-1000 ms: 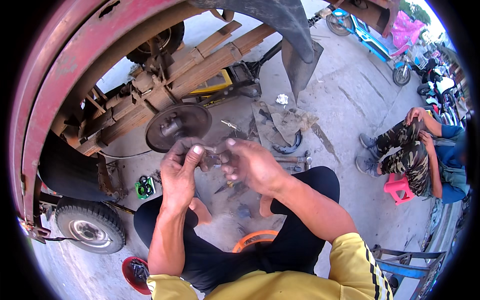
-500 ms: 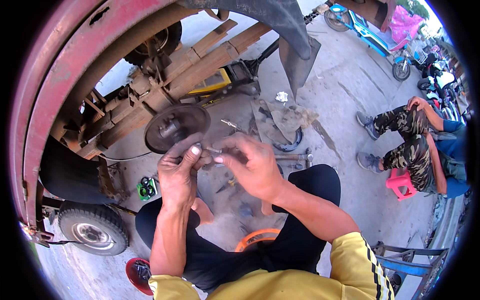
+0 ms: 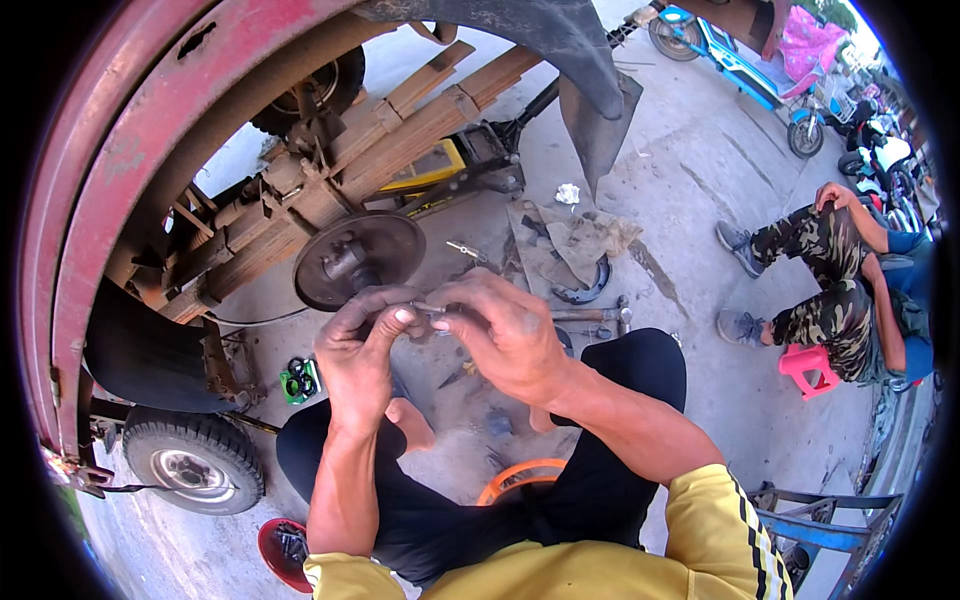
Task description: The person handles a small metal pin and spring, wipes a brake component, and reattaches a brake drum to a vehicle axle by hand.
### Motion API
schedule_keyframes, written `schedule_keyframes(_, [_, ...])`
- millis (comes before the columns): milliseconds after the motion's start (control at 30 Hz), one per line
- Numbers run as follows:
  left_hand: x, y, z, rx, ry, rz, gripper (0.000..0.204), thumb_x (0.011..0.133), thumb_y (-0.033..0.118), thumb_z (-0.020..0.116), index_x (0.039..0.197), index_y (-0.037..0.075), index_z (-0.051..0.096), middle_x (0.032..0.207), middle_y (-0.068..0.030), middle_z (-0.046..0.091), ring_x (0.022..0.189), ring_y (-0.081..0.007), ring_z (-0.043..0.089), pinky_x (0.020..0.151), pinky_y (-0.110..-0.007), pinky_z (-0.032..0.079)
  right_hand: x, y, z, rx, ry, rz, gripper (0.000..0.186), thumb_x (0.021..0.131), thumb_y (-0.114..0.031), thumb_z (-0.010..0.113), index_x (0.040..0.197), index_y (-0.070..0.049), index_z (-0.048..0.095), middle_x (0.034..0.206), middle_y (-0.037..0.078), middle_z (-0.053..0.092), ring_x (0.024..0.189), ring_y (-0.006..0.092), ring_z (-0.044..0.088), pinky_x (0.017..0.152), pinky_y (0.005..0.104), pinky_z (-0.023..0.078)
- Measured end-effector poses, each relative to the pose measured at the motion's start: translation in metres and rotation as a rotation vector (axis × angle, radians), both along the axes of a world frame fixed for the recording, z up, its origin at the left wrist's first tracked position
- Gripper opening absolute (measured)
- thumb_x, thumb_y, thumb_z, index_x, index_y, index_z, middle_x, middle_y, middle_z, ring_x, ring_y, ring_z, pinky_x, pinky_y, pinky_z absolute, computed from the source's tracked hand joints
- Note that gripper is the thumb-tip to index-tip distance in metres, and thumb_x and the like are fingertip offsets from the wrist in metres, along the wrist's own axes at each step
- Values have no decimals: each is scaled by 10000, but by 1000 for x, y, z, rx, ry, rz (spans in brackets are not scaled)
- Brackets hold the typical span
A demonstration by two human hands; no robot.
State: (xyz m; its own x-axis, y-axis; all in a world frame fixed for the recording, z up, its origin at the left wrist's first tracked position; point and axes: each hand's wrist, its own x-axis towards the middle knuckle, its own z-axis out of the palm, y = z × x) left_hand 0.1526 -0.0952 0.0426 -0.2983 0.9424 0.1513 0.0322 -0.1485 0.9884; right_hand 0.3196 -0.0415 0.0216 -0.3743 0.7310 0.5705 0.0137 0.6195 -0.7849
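Both hands meet at the centre, pinching a small, thin metal piece (image 3: 430,308) whose detail is too small to make out. My left hand (image 3: 360,355) holds one end with thumb and fingertips; my right hand (image 3: 510,340) grips the other with curled fingers. Just beyond them is a dark, round hub plate (image 3: 330,260) on a rusty axle and leaf springs (image 3: 400,120) beneath a red vehicle body (image 3: 130,140). A small silver tool (image 3: 462,249) lies on the ground behind my fingers.
A seated person (image 3: 835,325) on a pink stool (image 3: 808,375), hammers (image 3: 590,318), a curved shoe (image 3: 585,293), cloth (image 3: 570,240), a jack (image 3: 420,165), green package (image 3: 300,380), wheel (image 3: 190,465), red bowl (image 3: 275,565), blue metal frame (image 3: 820,530), scooter (image 3: 740,70).
My hands stay together on the small piece; the fingers of my right hand have shifted and curled over it. The seated person's legs and hands have moved slightly.
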Motion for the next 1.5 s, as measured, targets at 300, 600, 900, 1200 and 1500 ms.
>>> schedule_keyframes(300, [-1,0,5,0,191,-42,168,881,-31,686,1044,-65,706,909,-81,688,744,-111,628,652,-227,497,4,4,3,31,-25,-7,208,849,7,678,1050,-14,628,929,149,643,820,343,648,702,391,519])
schedule_keyframes(600, [-2,-1,5,-17,207,-66,181,913,23,671,1070,-59,705,866,-60,680,701,-92,612,599,-214,449,5,6,-1,85,-42,0,214,834,8,693,1040,-30,650,920,130,657,804,303,665,690,358,531])
schedule_keyframes(900, [2,0,-11,21,4,-39,196,918,73,692,1057,-65,695,890,-71,659,724,-122,588,641,-249,471,-1,1,-1,-245,114,60,130,881,-41,691,996,10,658,883,140,675,772,238,666,702,331,521])
schedule_keyframes(1200, [8,1,-7,13,-16,-21,164,894,53,712,1019,-53,707,936,-76,648,758,-128,582,676,-261,482,-4,-1,-4,-494,230,110,142,936,-106,672,986,27,683,830,82,698,765,89,610,685,273,505])
schedule_keyframes(1500, [9,0,-8,19,8,-46,128,863,-37,701,990,-35,712,1022,-83,654,859,-133,622,749,-259,530,-2,1,-4,-386,68,-22,326,969,-282,643,896,34,671,670,131,620,604,120,550,569,330,469])
